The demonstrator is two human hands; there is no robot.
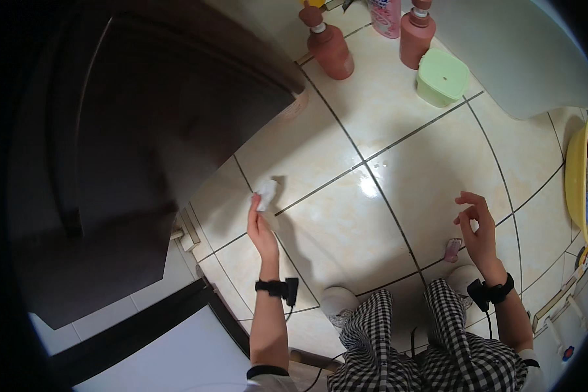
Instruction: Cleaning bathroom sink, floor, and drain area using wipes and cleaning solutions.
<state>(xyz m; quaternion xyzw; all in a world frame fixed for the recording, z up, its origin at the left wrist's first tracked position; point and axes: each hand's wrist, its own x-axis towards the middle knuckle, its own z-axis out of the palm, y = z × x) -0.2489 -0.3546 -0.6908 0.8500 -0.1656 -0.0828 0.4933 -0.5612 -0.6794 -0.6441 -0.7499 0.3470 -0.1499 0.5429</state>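
My left hand (262, 230) grips a crumpled white tissue or cloth (266, 195) between thumb and fingers, over the tiled floor at centre left. To the right, my right hand (477, 230) hangs empty with its fingers loosely curled and apart. Just below and left of it, a small pink object (452, 250) lies on the tiles (323, 245); what it is cannot be told. Small wet-looking spots (379, 165) and a bright reflection show on the floor between the hands. Each wrist wears a black strap with a small device and a cable.
A dark door or cabinet panel (142, 147) fills the left. Two reddish pump bottles (330, 51), a pink bottle (387, 17) and a light green lidded container (443, 76) stand at the top. A yellow basin (575, 181) holding cloths is at the right.
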